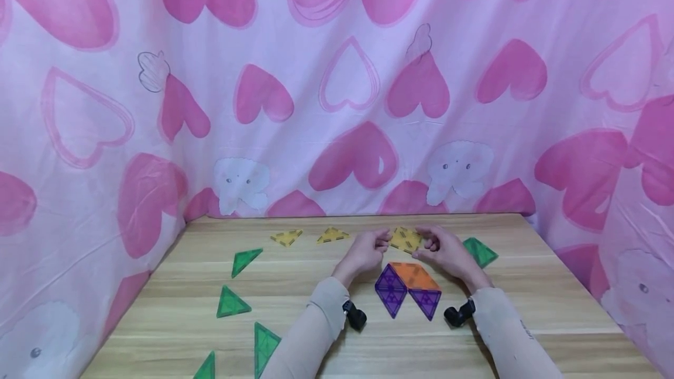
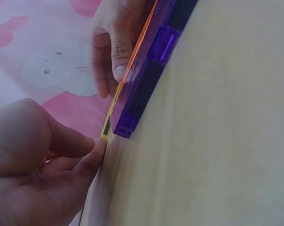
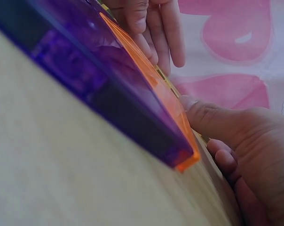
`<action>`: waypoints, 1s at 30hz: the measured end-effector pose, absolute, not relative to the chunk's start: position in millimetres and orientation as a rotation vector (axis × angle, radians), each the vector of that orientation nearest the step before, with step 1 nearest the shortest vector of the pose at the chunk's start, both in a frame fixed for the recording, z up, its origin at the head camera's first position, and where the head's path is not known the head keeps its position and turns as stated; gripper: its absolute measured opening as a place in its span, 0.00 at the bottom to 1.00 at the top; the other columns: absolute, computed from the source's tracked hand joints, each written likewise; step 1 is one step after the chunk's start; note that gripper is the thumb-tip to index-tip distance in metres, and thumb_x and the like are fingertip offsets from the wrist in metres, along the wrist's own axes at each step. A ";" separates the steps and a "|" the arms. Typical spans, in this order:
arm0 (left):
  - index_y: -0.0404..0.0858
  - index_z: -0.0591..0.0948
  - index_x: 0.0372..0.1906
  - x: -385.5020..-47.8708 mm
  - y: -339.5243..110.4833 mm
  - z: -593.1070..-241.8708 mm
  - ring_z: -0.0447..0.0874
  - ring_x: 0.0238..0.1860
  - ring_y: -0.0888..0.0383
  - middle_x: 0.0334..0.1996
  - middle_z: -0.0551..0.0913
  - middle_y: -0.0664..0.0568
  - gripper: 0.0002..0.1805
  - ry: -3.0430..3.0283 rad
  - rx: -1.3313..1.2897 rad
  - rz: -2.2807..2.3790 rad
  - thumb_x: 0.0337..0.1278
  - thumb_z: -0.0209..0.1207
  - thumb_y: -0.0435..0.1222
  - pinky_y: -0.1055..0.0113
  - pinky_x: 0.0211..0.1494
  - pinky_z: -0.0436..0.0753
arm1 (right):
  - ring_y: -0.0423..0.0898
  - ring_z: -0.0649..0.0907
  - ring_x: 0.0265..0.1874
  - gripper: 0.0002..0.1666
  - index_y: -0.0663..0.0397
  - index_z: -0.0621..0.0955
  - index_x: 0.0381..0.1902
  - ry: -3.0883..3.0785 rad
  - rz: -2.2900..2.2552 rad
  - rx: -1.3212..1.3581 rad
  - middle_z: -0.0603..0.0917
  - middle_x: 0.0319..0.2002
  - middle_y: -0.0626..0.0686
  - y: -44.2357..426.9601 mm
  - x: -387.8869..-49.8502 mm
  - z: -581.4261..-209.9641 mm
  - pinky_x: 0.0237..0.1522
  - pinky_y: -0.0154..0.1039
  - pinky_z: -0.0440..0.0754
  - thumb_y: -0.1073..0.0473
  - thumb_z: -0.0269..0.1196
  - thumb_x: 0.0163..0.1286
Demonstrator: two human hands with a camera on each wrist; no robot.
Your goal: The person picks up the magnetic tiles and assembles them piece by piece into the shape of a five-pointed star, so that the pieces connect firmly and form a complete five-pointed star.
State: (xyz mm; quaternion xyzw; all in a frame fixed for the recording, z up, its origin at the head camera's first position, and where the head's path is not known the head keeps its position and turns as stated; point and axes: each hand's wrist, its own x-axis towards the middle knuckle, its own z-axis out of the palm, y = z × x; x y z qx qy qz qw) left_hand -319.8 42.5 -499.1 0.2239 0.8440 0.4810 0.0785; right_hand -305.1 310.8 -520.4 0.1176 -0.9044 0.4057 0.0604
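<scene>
Yellow tiles lie flat between the two hands, behind an orange tile piece. My left hand pinches their left corner; in the left wrist view the left thumb and a finger meet at the yellow edge. My right hand holds the right side, its thumb near the front edge and its other fingers curled behind. Purple triangles touch the orange piece at the left, and another purple triangle points down below it. Part of the yellow edge is hidden by the fingers.
Two yellow triangles lie at the back left. Several green triangles, one of them near the left forearm, are spread along the left side. A green piece lies right of my right hand. A heart-patterned curtain stands behind the wooden table.
</scene>
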 end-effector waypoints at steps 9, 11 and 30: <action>0.31 0.70 0.83 -318.3 41.6 -493.3 0.85 0.64 0.53 0.74 0.82 0.42 0.37 2.490 0.725 1.449 0.71 0.55 0.18 0.65 0.68 0.85 | 0.48 0.81 0.43 0.45 0.58 0.77 0.78 -2.724 1.229 0.347 0.84 0.49 0.54 309.9 -306.6 -515.4 0.45 0.36 0.81 0.51 0.82 0.69; 0.31 0.69 0.84 -317.4 37.7 -493.3 0.85 0.67 0.51 0.74 0.82 0.42 0.35 2.484 0.717 1.452 0.74 0.57 0.21 0.60 0.71 0.84 | 0.48 0.81 0.42 0.45 0.58 0.78 0.78 -2.723 1.222 0.351 0.84 0.49 0.55 308.8 -307.0 -516.2 0.44 0.35 0.81 0.51 0.83 0.68; 0.34 0.80 0.75 -298.9 -12.7 -478.9 0.87 0.65 0.43 0.68 0.85 0.37 0.26 2.675 0.564 1.521 0.79 0.65 0.34 0.46 0.71 0.84 | 0.71 0.72 0.77 0.53 0.41 0.64 0.89 -2.623 1.512 0.275 0.68 0.82 0.65 299.2 -297.0 -498.1 0.73 0.76 0.72 0.35 0.74 0.75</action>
